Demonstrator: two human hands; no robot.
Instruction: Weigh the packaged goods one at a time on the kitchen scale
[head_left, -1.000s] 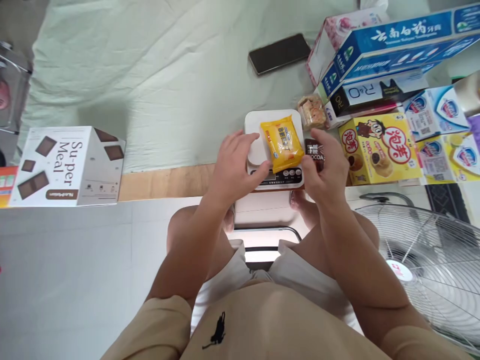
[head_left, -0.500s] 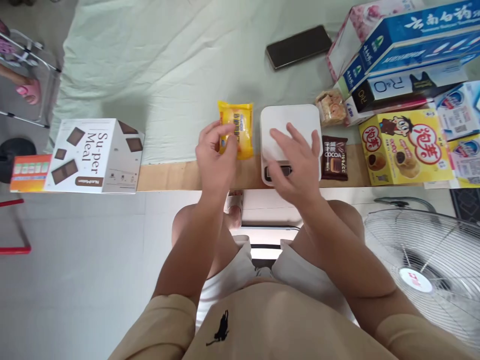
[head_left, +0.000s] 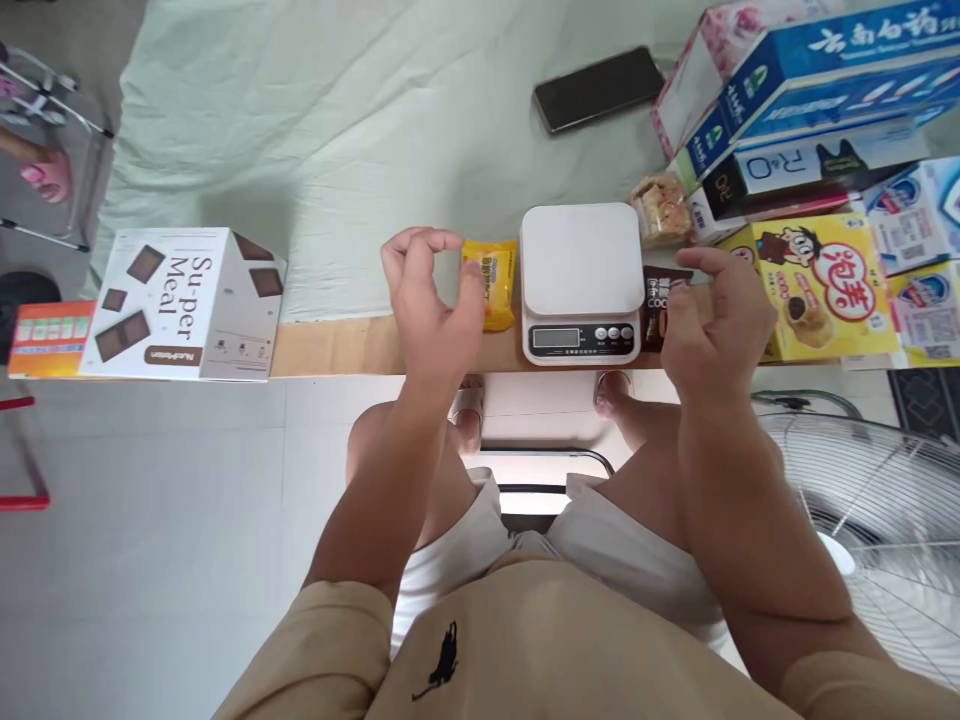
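Observation:
A white kitchen scale (head_left: 581,260) stands at the table's front edge between my hands, its platform bare and its display facing me. My left hand (head_left: 435,300) is open at the left, thumb and fingers apart. Beside its thumb lies a yellow snack packet (head_left: 499,290) on the table, partly hidden by that hand. On the other side of the scale, my right hand (head_left: 716,320) hovers over a brown cocoa snack packet (head_left: 658,300). The thumb overlaps this packet, and a gap shows between thumb and index finger.
A white box (head_left: 161,300) sits at the left with an orange box (head_left: 49,340) beside it. A phone (head_left: 600,90) lies farther back. At the right are a clear-wrapped snack (head_left: 661,208), a yellow box (head_left: 825,290) and stacked blue boxes (head_left: 840,90). A fan (head_left: 885,520) stands below.
My left hand has let go of the yellow packet, which now lies flat nearer the scale. My right hand has moved right, from over the scale to the cocoa packet.

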